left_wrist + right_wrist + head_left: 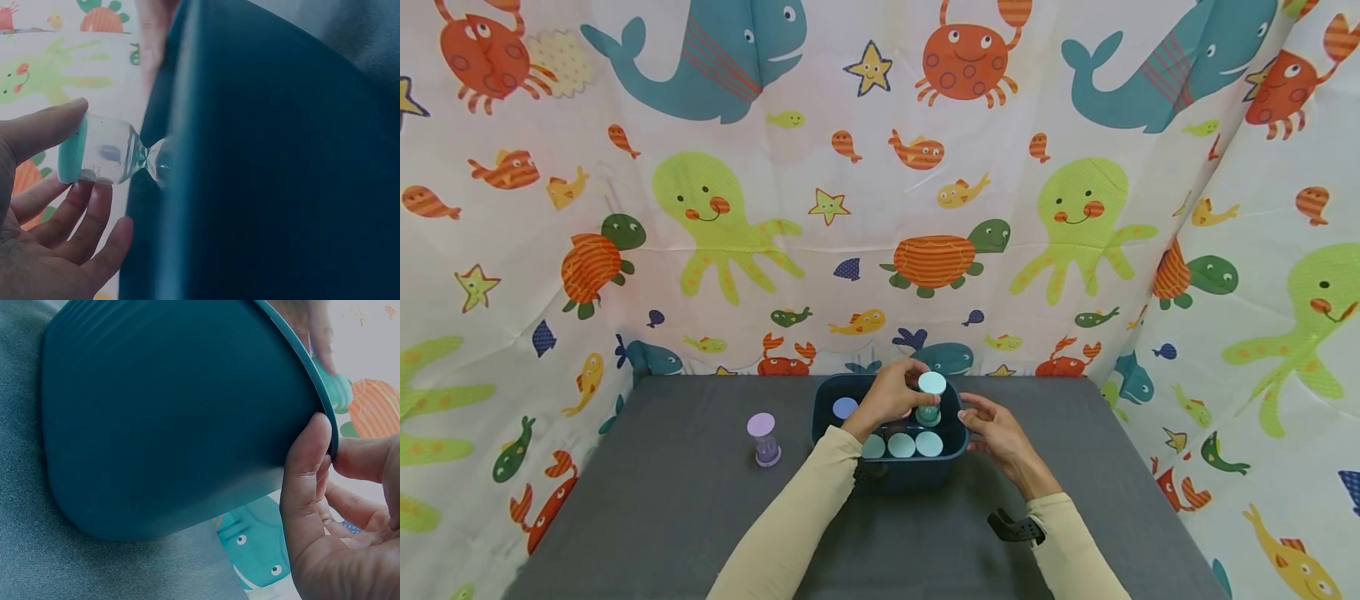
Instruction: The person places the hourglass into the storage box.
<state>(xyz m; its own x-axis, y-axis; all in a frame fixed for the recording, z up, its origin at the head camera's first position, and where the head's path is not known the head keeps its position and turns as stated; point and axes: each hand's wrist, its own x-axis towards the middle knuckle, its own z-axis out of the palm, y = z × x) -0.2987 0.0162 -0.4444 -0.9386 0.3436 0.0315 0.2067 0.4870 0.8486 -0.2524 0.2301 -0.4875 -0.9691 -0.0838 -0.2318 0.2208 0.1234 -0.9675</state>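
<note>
My left hand (889,395) pinches a sand timer (932,385) with a mint-green cap, held upright over the right side of a dark blue bin (887,475). In the left wrist view, thumb and fingers are at the timer's cap (72,153), and its lower bulb is partly hidden behind the bin wall (281,156). With thumb and fingers on either side of the rim, my right hand (1003,437) grips the bin's right edge. Inside the bin stand several more timers, among them a lavender-capped one (845,407) and a pale mint-capped one (902,445).
To the left of the bin, a purple sand timer (762,437) stands on the grey tabletop (685,508). A white curtain (850,250) printed with sea animals hangs behind the table and along its sides.
</note>
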